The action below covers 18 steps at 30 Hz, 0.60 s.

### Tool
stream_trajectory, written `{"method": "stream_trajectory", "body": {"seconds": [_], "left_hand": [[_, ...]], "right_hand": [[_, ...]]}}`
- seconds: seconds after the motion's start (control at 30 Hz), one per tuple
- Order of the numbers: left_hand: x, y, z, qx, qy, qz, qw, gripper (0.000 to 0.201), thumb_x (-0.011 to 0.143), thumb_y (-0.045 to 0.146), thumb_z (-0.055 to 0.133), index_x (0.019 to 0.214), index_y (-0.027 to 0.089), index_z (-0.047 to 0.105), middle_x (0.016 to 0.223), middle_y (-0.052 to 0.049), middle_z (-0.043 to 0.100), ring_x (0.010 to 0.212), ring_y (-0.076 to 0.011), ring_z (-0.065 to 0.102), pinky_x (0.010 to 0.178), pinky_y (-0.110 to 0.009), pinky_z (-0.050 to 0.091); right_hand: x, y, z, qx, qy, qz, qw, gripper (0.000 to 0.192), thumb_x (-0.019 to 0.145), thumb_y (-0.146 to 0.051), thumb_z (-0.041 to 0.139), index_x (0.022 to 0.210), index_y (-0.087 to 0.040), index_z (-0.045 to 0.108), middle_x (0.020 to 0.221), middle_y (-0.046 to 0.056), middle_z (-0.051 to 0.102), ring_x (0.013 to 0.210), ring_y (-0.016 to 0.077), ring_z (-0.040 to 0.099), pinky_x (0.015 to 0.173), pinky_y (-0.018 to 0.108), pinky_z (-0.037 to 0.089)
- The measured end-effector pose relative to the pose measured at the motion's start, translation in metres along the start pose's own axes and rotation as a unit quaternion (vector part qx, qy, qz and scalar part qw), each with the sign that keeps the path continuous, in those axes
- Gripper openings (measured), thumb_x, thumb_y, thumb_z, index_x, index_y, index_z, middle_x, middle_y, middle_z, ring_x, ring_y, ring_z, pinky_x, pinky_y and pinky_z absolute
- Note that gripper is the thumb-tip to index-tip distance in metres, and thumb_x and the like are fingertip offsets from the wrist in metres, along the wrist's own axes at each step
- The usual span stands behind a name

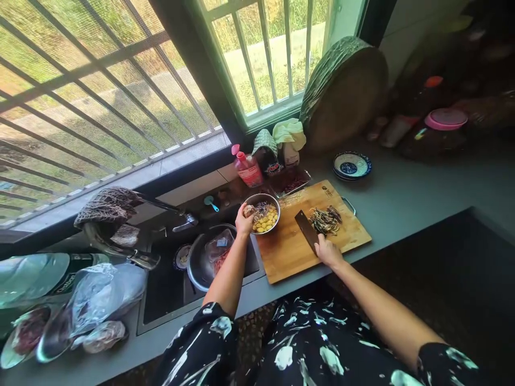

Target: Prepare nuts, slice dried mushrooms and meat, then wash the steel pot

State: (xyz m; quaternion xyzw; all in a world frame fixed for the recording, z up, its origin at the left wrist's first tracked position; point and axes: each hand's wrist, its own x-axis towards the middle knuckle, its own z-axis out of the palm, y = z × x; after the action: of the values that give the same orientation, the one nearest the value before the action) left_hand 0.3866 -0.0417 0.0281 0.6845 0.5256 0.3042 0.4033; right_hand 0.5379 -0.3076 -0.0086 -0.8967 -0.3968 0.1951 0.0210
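Observation:
My left hand grips the near rim of a small metal bowl that holds yellow kernels and some purple and pale pieces. The bowl rests at the left end of a wooden cutting board. My right hand holds the handle of a dark cleaver, whose blade lies flat on the board. Just right of the blade sits a small heap of chopped brownish-green strips.
A sink left of the board holds a steel basin with packaged meat. Bags and bowls lie at far left. Bottles, a tray, a blue patterned dish and a round chopping block stand behind.

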Motion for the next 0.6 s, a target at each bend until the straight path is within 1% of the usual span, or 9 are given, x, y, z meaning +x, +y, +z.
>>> {"method": "stream_trajectory", "body": {"seconds": [0.07, 0.17, 0.23, 0.3, 0.33, 0.4, 0.47, 0.53, 0.6], "left_hand": [[-0.006, 0.006, -0.002, -0.040, -0.017, 0.005, 0.999, 0.054, 0.068, 0.013, 0.058, 0.119, 0.024, 0.044, 0.109, -0.003, 0.057, 0.083, -0.0132, 0.058, 0.069, -0.025, 0.052], [-0.020, 0.021, 0.004, -0.109, -0.072, 0.057, 0.990, 0.058, 0.069, 0.017, 0.060, 0.123, 0.025, 0.040, 0.113, -0.004, 0.054, 0.087, -0.0154, 0.058, 0.067, -0.026, 0.053], [-0.035, 0.030, 0.019, -0.146, -0.140, 0.089, 0.975, 0.061, 0.069, 0.020, 0.060, 0.125, 0.026, 0.036, 0.117, -0.005, 0.050, 0.087, -0.0160, 0.058, 0.064, -0.026, 0.053], [-0.053, 0.033, 0.044, -0.154, -0.209, 0.109, 0.959, 0.056, 0.071, 0.023, 0.059, 0.123, 0.026, 0.039, 0.123, -0.006, 0.045, 0.087, -0.0160, 0.058, 0.063, -0.026, 0.053], [-0.063, 0.031, 0.060, -0.145, -0.235, 0.116, 0.954, 0.051, 0.071, 0.023, 0.059, 0.119, 0.025, 0.043, 0.125, -0.006, 0.042, 0.088, -0.0161, 0.057, 0.064, -0.026, 0.053], [-0.084, 0.022, 0.093, -0.103, -0.266, 0.126, 0.950, 0.039, 0.071, 0.020, 0.058, 0.110, 0.022, 0.052, 0.126, -0.006, 0.040, 0.095, -0.0166, 0.055, 0.072, -0.027, 0.051], [-0.103, 0.007, 0.121, -0.035, -0.277, 0.120, 0.953, 0.035, 0.069, 0.013, 0.057, 0.103, 0.019, 0.056, 0.120, -0.007, 0.045, 0.100, -0.0168, 0.051, 0.082, -0.029, 0.046], [-0.117, -0.009, 0.135, 0.046, -0.268, 0.095, 0.958, 0.036, 0.066, 0.008, 0.057, 0.102, 0.016, 0.056, 0.110, -0.008, 0.051, 0.102, -0.0170, 0.050, 0.088, -0.030, 0.041], [-0.126, -0.020, 0.137, 0.115, -0.240, 0.071, 0.961, 0.038, 0.066, 0.009, 0.058, 0.103, 0.016, 0.055, 0.104, -0.008, 0.053, 0.101, -0.0178, 0.050, 0.089, -0.030, 0.040]], "right_hand": [[0.003, 0.008, -0.002, 0.000, 0.001, 0.013, 1.000, 0.026, 0.086, -0.033, 0.031, 0.103, -0.014, 0.038, 0.082, 0.011, 0.061, 0.076, 0.0214, 0.060, 0.062, 0.027, 0.036], [0.006, 0.015, -0.005, 0.008, -0.007, 0.017, 1.000, 0.027, 0.086, -0.034, 0.032, 0.104, -0.015, 0.037, 0.082, 0.011, 0.061, 0.076, 0.0204, 0.060, 0.062, 0.027, 0.036], [0.006, 0.017, -0.006, 0.020, -0.012, 0.017, 1.000, 0.028, 0.086, -0.034, 0.032, 0.105, -0.014, 0.038, 0.083, 0.011, 0.061, 0.077, 0.0196, 0.060, 0.063, 0.026, 0.036], [0.006, 0.019, -0.006, 0.038, -0.017, 0.022, 0.999, 0.029, 0.086, -0.034, 0.033, 0.106, -0.014, 0.038, 0.084, 0.011, 0.061, 0.079, 0.0192, 0.059, 0.063, 0.025, 0.035], [0.005, 0.020, -0.005, 0.047, -0.019, 0.027, 0.998, 0.029, 0.086, -0.034, 0.033, 0.107, -0.014, 0.038, 0.085, 0.011, 0.061, 0.080, 0.0192, 0.059, 0.063, 0.025, 0.035], [0.004, 0.023, -0.004, 0.064, -0.021, 0.039, 0.997, 0.030, 0.086, -0.034, 0.032, 0.107, -0.014, 0.039, 0.087, 0.012, 0.061, 0.081, 0.0192, 0.059, 0.063, 0.024, 0.035], [0.001, 0.027, -0.002, 0.071, -0.021, 0.052, 0.996, 0.030, 0.086, -0.035, 0.032, 0.106, -0.014, 0.039, 0.088, 0.012, 0.061, 0.083, 0.0192, 0.059, 0.064, 0.024, 0.035], [-0.002, 0.029, -0.002, 0.065, -0.021, 0.058, 0.996, 0.030, 0.086, -0.034, 0.032, 0.107, -0.013, 0.039, 0.088, 0.012, 0.061, 0.083, 0.0191, 0.058, 0.065, 0.025, 0.036], [-0.006, 0.029, -0.004, 0.048, -0.021, 0.056, 0.997, 0.030, 0.087, -0.034, 0.031, 0.107, -0.013, 0.039, 0.088, 0.012, 0.061, 0.082, 0.0194, 0.059, 0.066, 0.026, 0.036]]}}
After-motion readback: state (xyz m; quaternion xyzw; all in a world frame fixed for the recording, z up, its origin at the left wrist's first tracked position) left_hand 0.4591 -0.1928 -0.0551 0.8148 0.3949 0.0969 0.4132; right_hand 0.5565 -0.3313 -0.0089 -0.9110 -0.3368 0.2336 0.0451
